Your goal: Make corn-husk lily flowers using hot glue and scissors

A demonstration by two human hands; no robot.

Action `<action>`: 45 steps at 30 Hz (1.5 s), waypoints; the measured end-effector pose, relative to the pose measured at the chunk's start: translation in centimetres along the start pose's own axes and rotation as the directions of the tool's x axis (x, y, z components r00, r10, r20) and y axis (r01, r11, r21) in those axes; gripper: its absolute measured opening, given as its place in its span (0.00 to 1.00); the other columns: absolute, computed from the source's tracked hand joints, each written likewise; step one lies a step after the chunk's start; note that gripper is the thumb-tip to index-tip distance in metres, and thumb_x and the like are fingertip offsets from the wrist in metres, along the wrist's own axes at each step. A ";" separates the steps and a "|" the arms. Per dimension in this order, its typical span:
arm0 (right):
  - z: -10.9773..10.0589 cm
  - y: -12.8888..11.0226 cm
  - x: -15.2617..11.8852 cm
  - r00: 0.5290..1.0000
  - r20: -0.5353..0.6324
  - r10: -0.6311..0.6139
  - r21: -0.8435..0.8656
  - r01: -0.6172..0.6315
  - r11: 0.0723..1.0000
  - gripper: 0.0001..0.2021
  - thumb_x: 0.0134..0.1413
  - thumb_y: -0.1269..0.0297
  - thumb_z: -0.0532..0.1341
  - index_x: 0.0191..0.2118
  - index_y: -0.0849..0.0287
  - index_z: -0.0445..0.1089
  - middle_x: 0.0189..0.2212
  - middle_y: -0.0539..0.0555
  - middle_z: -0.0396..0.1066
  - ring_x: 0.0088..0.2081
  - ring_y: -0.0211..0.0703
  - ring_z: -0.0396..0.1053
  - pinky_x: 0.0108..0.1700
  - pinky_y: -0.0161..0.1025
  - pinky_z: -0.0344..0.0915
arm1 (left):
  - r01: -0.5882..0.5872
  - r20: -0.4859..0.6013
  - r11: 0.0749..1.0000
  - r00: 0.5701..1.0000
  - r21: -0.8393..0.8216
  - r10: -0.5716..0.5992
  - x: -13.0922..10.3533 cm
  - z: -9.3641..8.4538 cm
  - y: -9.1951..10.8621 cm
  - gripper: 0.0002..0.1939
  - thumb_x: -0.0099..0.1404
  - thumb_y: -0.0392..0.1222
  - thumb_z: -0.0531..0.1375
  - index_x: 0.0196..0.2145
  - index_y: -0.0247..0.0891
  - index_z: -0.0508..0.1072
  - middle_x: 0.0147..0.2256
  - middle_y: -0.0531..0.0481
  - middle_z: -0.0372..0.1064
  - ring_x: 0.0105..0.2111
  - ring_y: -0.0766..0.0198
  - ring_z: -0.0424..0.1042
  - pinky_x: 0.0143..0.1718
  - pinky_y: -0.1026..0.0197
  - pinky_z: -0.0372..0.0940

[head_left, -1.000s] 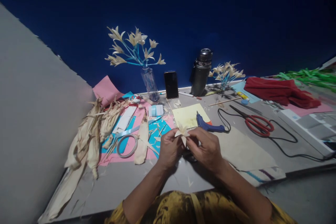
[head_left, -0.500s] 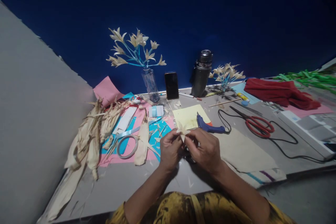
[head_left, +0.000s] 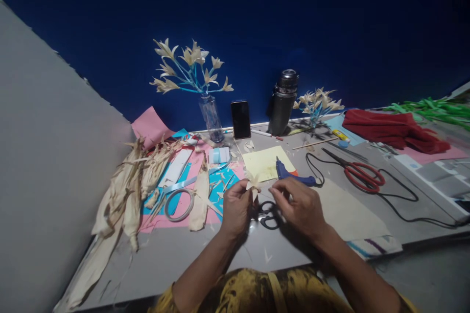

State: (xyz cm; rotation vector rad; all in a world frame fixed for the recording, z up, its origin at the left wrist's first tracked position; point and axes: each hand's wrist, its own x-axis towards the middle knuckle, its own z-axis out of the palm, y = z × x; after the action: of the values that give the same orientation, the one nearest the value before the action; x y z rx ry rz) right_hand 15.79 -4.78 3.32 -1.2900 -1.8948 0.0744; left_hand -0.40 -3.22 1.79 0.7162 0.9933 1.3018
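Between the thumb and fingers of my left hand [head_left: 237, 208] is a small cream flower [head_left: 253, 182] with pointed petals, apparently of dried corn husk. My right hand [head_left: 300, 205] is a short way to the right of it, thumb and forefinger pinched together; whether anything tiny is in that pinch is not visible. Black-handled scissors [head_left: 270, 222] lie on the table between the hands, their blades hidden by my left hand. A blue glue gun [head_left: 293, 173] lies just beyond my right hand, partly on a yellow paper [head_left: 260, 164].
Dried husks [head_left: 117, 195] and a tape roll [head_left: 179, 205] lie on the left. A glass vase [head_left: 212, 120] of husk flowers, a phone [head_left: 240, 120] and a dark flask [head_left: 282, 105] stand along the wall. Red-handled scissors [head_left: 363, 177] and the glue gun's black cord lie right.
My right hand has let go of the flower and drawn away to the right, uncovering the black scissors' handles. The flower stays in my left hand.
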 end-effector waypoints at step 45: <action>-2.1 9.4 1.1 0.846 0.422 0.325 -0.034 -0.343 0.939 0.15 0.52 0.70 0.58 0.47 0.60 0.71 0.43 0.59 0.74 0.43 0.49 0.70 0.43 0.40 0.61 | 0.210 0.009 0.974 0.978 -0.089 -0.210 2.6 -0.6 -1.1 0.22 0.44 0.46 0.77 0.25 0.35 0.68 0.35 0.44 0.76 0.40 0.59 0.76 0.51 0.54 0.67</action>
State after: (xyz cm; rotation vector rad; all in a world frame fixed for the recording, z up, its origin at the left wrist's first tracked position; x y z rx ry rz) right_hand 24.04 -0.23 0.95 -1.6663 -1.9785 0.6205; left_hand -0.51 -0.91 0.10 0.5273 0.9766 1.1535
